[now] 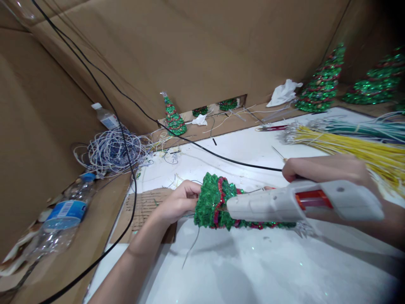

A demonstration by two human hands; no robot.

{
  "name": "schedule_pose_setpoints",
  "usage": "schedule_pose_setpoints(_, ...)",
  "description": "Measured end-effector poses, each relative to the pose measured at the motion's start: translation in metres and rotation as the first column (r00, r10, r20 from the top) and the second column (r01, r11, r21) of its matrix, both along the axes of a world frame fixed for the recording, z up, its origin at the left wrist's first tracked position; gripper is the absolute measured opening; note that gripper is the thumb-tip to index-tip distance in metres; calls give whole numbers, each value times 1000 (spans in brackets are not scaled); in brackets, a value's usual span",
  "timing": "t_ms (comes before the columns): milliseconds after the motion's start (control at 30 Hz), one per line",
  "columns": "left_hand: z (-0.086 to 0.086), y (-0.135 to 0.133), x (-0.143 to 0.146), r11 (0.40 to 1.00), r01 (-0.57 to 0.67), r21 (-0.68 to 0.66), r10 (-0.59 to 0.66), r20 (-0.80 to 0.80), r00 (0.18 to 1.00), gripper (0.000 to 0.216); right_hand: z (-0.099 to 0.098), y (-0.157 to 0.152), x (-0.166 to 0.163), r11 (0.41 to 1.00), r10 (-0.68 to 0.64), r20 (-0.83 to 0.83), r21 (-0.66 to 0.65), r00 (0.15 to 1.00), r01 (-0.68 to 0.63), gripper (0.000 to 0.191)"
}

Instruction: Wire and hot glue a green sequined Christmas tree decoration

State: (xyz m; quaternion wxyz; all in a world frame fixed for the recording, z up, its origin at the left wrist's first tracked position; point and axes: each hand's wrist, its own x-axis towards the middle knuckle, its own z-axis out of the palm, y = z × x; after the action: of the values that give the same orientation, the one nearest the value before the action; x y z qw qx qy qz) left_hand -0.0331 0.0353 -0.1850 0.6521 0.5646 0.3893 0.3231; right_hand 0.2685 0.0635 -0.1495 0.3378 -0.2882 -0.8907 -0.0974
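Note:
A green and red sequin tree (pixel 212 206) lies on its side above the white table (pixel 259 270). My left hand (pixel 179 200) is closed on its wide base, and thin wires hang down from there. My right hand (pixel 329 169) is wrapped around a white glue gun (pixel 303 203) with a red trigger. The gun's nozzle touches the tree's side. A black cord (pixel 202 150) runs from the gun across the table and up to the left.
Finished sequin trees stand at the back (pixel 173 117) and right (pixel 322 82). Yellow and green wire bundles (pixel 354 145) lie at right. A tangle of white wire (pixel 110 150), plastic bottles (pixel 63 211) and cardboard walls (pixel 202 46) close the left and back.

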Motion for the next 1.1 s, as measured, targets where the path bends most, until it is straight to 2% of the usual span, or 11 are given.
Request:
schedule_pose_setpoints(333,0,0,1,1000,-7,8,7,-13,1000,24,1,0,-4,999,23,-29,-42,999,-24,20)
schedule_pose_setpoints(733,1,-2,1,1000,-11,-26,11,5,1000,25,10,0,-5,1000,21,-4,5,1000,-21,24)
schedule_pose_setpoints(967,0,-2,1,999,2,-35,-1,25,1000,27,14,-1,-8,999,43,16,0,999,-43,17)
schedule_pose_setpoints(1100,1,-2,0,1000,3,-20,-3,21,1000,27,10,0,-5,999,30,-2,-24,1000,-30,18)
